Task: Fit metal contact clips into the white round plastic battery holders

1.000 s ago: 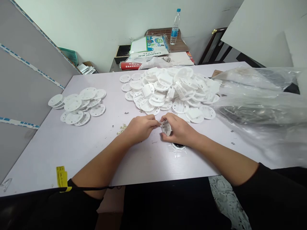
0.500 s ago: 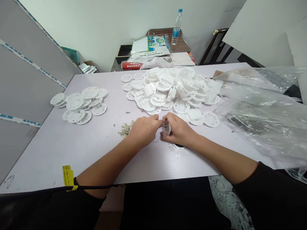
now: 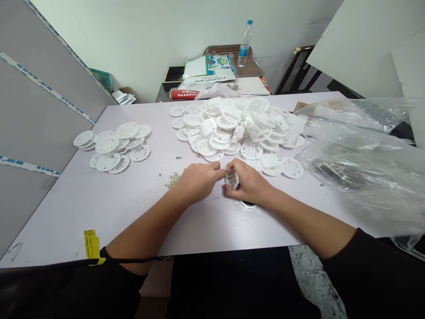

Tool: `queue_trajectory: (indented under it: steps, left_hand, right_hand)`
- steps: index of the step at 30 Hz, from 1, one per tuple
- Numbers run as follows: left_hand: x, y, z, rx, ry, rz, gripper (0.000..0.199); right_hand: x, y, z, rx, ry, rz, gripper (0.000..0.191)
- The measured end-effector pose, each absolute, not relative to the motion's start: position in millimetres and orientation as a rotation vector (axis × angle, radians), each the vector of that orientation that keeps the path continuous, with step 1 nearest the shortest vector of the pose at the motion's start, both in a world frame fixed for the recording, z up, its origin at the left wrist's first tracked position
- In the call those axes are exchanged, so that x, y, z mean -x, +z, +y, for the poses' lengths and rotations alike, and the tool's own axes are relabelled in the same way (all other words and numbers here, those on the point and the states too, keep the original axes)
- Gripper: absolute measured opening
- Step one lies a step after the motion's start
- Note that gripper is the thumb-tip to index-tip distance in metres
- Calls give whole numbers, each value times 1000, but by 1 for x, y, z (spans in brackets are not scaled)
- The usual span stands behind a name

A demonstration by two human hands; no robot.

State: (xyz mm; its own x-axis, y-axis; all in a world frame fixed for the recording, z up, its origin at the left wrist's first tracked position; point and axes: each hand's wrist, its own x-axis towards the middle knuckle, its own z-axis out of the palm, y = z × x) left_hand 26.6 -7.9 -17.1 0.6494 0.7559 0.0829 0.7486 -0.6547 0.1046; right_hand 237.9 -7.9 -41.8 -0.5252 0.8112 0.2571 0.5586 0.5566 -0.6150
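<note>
My right hand (image 3: 247, 180) is closed on a round white plastic piece (image 3: 232, 179), gripped at its edge and standing on its side with a slotted face turned toward me. Close against the piece's left edge is my left hand (image 3: 202, 179), its fingers pinched together; whatever they pinch is hidden. Small metal pieces (image 3: 172, 180) lie in a little heap just left of my left hand. Under my right wrist shows part of a dark round thing with a white rim (image 3: 249, 204), with clear tape around it on the table.
A large pile of white round pieces (image 3: 229, 126) covers the table's (image 3: 186, 230) back middle; a smaller group (image 3: 108, 144) lies left. Clear plastic bags (image 3: 361, 164) spread over the right side. A water bottle (image 3: 244, 48) stands behind. A yellow-tagged cable (image 3: 91, 243) crosses my left arm.
The view has shifted slightly. The white piece is turned a little more toward me in my right hand, while my left fingers stay at its edge.
</note>
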Motion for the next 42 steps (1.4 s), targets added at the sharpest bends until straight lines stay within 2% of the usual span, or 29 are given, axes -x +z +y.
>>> queue_trajectory:
  steps: [4, 9, 13, 17, 21, 29, 37, 42]
  left_hand:
    - [-18, -13, -8, -2815, 258, 1363, 52]
    - [-19, -11, -3, -2409, 635, 1207, 32]
    - [-19, -11, 0, -2255, 783, 1212, 25]
    - [-18, -12, 3, -2220, 895, 1274, 24]
    - [-18, -13, 4, -2211, 904, 1287, 24]
    - [-17, -14, 4, -2207, 863, 1321, 24]
    - [-19, -15, 4, -2205, 840, 1323, 20]
    - [-18, -15, 4, -2205, 849, 1282, 19]
  right_hand:
    - [-241, -39, -5, 1111, 624, -2170, 36]
    - [-246, -35, -4, 991, 598, -2023, 45]
    - [-250, -32, 0, 748, 256, -2092, 41]
    - [-252, -30, 2, 624, -34, -2406, 33]
    - [-251, -30, 1, 605, -95, -2539, 38]
    - [-248, -32, 2, 628, -78, -2551, 29]
    - [-245, -37, 3, 579, -212, -2421, 17]
    - [-245, -39, 4, 661, -61, -2311, 11]
